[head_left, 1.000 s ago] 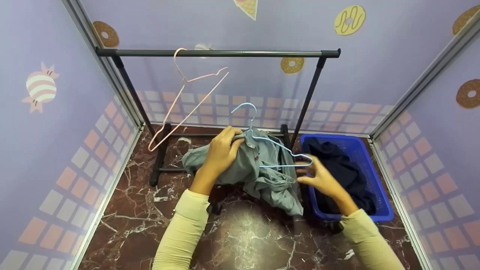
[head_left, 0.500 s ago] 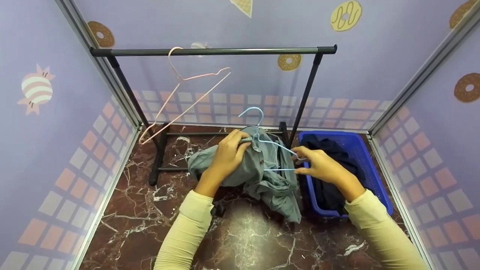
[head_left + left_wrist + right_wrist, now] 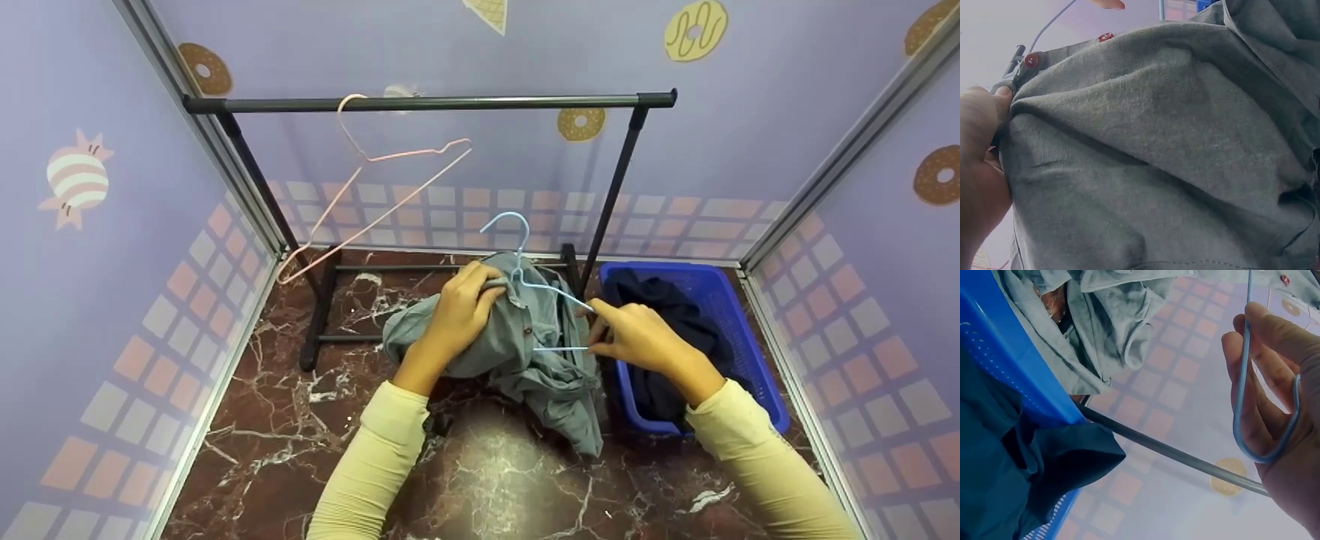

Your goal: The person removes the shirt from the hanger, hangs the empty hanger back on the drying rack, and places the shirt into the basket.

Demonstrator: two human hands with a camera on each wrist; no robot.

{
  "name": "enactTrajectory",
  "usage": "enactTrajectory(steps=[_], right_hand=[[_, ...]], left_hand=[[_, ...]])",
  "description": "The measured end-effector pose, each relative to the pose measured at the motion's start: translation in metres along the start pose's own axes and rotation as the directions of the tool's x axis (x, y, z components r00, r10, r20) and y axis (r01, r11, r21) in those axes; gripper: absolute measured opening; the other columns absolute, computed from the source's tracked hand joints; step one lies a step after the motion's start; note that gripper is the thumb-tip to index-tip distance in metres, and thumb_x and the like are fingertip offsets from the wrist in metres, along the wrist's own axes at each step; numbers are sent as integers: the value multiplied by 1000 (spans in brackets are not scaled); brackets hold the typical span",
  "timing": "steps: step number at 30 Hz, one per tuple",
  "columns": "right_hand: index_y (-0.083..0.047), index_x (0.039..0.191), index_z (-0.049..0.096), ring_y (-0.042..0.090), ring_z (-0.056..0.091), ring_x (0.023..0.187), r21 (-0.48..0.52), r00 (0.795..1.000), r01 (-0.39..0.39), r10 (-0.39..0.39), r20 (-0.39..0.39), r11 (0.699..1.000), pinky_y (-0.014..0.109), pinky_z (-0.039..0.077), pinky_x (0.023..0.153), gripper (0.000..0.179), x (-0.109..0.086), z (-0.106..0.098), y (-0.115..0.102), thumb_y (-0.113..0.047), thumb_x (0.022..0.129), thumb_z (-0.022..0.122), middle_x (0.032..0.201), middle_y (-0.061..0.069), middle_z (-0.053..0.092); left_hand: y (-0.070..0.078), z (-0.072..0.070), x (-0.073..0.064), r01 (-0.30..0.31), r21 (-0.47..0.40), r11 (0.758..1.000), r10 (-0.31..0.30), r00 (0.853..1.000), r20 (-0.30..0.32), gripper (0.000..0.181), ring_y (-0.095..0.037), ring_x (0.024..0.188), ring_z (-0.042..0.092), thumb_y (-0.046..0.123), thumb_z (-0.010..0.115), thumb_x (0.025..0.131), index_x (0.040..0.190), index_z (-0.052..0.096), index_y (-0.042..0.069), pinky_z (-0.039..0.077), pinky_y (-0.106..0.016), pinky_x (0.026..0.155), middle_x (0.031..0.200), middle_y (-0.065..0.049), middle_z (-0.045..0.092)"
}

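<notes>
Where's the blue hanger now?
In the head view, the blue hanger is right of centre, partly covered by the grey shirt, its bare end held by the right hand.

No legible lettering at the clothes rack [image 3: 450, 103].
No words, labels, brands, numbers or signs can be read on the grey-green button-up shirt [image 3: 499, 341], blue wire hanger [image 3: 1239, 410], pink wire hanger [image 3: 375, 219], blue plastic basket [image 3: 742, 330] or doughnut-printed wall [image 3: 480, 67].

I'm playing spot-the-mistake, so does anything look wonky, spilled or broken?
The pink hanger looks wonky: it slants instead of lining up with the rail, maybe just turned. The gray shirt is bunched up, and one end of the blue hanger pokes out bare, in the right hand. Nothing looks spilled or broken.
</notes>
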State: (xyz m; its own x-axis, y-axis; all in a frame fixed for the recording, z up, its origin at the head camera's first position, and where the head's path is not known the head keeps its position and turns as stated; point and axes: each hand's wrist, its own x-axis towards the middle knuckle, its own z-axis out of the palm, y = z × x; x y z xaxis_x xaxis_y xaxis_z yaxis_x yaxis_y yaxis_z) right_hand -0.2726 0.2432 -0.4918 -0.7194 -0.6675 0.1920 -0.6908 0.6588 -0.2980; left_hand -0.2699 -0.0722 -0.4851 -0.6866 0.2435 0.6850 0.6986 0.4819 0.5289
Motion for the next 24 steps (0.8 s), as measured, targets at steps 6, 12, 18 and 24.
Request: enactTrajectory(steps=[6,12,18,24], right_hand=[[-20,121,65,7,71,63,-14,999,15,-16,-50,1000,35,58,59,50,-7,-7,5,-18,79,91,79,-14,77],[-17,115,66,4,72,65,36,996,-22,25,-90,999,30,59,59,47,-18,-14,18,-13,76,92,76,-15,76],[-16,115,66,1,70,66,88,997,-57,62,-54,994,26,57,59,46,-28,-22,27,-11,77,91,75,-17,75],[-17,114,65,0,68,64,111,995,-84,88,-37,990,25,56,58,45,-42,-34,35,-8,77,90,75,-18,73]], left_hand=[[-6,-3,-2,13,-27,1000,-13,1000,-16,13,-21,91,65,14,67,99,103,69,3,55,-36,84,97,-9,67],[-22,-10,-11,60,-5,998,-60,998,-32,13,-22,92,66,15,69,98,104,69,3,56,-38,85,99,-10,69],[-41,-14,-28,135,20,991,-134,991,-20,14,-24,94,67,15,70,98,106,70,3,56,-40,87,100,-10,70],[-58,-13,-45,180,36,983,-179,983,-30,15,-25,95,68,14,71,96,107,71,3,56,-44,88,100,-11,71]])
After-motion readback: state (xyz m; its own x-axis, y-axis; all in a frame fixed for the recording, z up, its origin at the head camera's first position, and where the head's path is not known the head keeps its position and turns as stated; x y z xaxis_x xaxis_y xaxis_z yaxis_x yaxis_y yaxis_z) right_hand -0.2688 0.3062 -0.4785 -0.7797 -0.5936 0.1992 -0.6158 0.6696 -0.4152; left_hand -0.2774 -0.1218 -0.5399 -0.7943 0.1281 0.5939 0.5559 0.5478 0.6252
